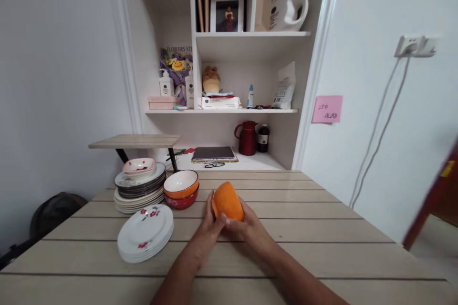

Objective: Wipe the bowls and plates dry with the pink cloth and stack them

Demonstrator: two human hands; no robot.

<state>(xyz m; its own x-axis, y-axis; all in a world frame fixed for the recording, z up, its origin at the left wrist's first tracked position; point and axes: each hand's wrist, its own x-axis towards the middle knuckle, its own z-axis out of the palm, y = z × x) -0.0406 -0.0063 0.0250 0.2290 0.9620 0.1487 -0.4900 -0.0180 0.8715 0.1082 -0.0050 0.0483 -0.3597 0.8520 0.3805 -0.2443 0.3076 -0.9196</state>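
Left hand [210, 221] and right hand [249, 223] cup a tilted orange bowl [229, 201]
Gripped from both sides over the bench [315, 231], probably for steadiness; leftward, a white-lined bowl [181, 183] nests in a red bowl [182, 202] near stacked flowered plates [146, 231], apparently saving space.

Rounded orange ceramic-looking bowl [228, 201] glazed smooth, glossy; round white floral plates [146, 231] similarly glazed; pale planked tabletop [315, 229] finished matt (wood-like, dark-grooved).

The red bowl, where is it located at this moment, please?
In the head view, the red bowl is left of the left hand, directly under a white-lined orange bowl and just right of the tall plate stack.
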